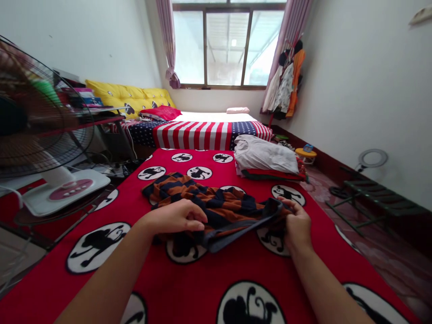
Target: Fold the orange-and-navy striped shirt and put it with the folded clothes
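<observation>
An orange and dark-blue striped garment [205, 198] lies crumpled on a red blanket [202, 274] printed with black monkey figures in white circles. My left hand [177, 217] rests curled on the garment's near left part, pressing the cloth down. My right hand [297, 221] grips the garment's dark waistband edge at the right and holds it slightly lifted. A folded stack of clothes [266, 157], grey-white on top with red beneath, sits on the blanket farther back to the right.
A standing fan [40, 135] with a white base is close on the left. Behind are a bed with a stars-and-stripes cover [202, 132], yellow cushions [131, 96], hanging clothes [286, 81] by the window, and a green folding rack [374, 195] on the floor at right.
</observation>
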A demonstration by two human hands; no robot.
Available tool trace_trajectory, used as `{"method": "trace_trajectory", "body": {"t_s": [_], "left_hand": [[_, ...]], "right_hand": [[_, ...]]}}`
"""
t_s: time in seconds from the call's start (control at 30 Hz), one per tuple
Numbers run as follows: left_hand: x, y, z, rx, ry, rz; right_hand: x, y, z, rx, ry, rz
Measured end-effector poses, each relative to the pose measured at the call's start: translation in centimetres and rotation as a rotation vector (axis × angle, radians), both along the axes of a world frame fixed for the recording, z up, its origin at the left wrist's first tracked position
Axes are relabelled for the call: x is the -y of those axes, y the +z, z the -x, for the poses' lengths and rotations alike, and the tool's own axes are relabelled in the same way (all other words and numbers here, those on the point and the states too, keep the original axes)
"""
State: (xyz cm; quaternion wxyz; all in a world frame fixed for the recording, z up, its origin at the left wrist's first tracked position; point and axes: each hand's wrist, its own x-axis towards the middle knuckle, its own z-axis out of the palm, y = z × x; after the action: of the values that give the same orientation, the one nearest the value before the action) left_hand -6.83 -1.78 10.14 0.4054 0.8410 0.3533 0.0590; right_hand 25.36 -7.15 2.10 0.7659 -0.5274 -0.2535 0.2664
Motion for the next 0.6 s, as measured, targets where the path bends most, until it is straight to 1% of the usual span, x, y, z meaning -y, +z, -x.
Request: {"method": "trace_trajectory", "body": {"t_s": [0.03, 0.1, 0.17, 0.23, 0.3, 0.33, 0.37, 0.43, 0.5, 0.53, 0.6], "left_hand": [[0.0, -0.3, -0.4, -0.036, -0.004, -0.064], [0.0, -0.9, -1.1, -0.092, -0.036, -0.136], [0.1, -1.3, -1.6, -0.148, -0.054, -0.161], [0.3, -1.7, -2.1, -0.202, -0.04, -0.208], [0.5, -1.8, -2.5, -0.247, -0.017, -0.276], [0.6, -1.8, -2.6, -0.267, -0.012, -0.305], [0.7, -1.8, -2.8, -0.287, -0.011, -0.324], [0.8, -1.7, -3.1, -0.319, -0.009, -0.342], [0.9, -1.6, -3.3, -0.341, -0.008, -0.346], [0.9, -1.6, -3.3, -0.348, -0.01, -0.348], [0.8, -1.7, -3.3, -0.354, -0.012, -0.354]], "right_hand": [[0.0, 0.1, -0.5, 0.006, 0.029, 0.007], [0.2, 0.6, -1.6, 0.033, 0.151, 0.049], [0.5, 1.2, -2.7, 0.079, 0.35, 0.122], [0.9, 1.8, -3.7, 0.094, 0.559, 0.182], [1.4, 2.3, -4.7, 0.061, 0.699, 0.181], [1.6, 2.6, -5.2, 0.033, 0.732, 0.161], [1.8, 2.8, -5.6, 0.015, 0.731, 0.133], [2.1, 3.1, -6.3, 0.059, 0.679, 0.122], [2.5, 3.4, -6.7, 0.22, 0.675, 0.21], [2.6, 3.5, -6.9, 0.322, 0.713, 0.281], [2.8, 3.7, -6.9, 0.515, 0.847, 0.414]]}}
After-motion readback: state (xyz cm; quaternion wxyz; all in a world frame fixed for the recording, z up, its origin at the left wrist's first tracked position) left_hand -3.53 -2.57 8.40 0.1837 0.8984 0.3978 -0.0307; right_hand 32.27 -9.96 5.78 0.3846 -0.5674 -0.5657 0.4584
